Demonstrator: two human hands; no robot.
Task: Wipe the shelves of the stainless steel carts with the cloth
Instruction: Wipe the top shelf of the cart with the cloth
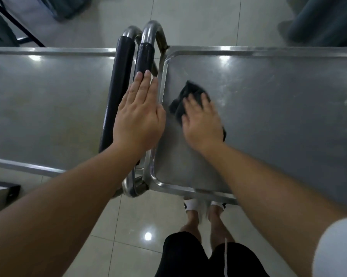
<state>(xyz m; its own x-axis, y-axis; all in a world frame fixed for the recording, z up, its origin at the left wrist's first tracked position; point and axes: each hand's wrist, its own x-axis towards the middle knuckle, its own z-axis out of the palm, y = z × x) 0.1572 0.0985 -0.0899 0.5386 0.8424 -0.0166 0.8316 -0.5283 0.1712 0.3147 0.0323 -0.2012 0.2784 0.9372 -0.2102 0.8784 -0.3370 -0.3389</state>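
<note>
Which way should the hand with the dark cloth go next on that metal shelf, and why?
Probably sweep right and away. The right hand presses the cloth flat near the left end of the right cart's shelf, and most of that shelf lies to the right. The left hand rests flat on the padded handle, apparently steadying the cart.

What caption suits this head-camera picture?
Right hand presses dark cloth on right cart shelf; left hand rests on handle.
</note>
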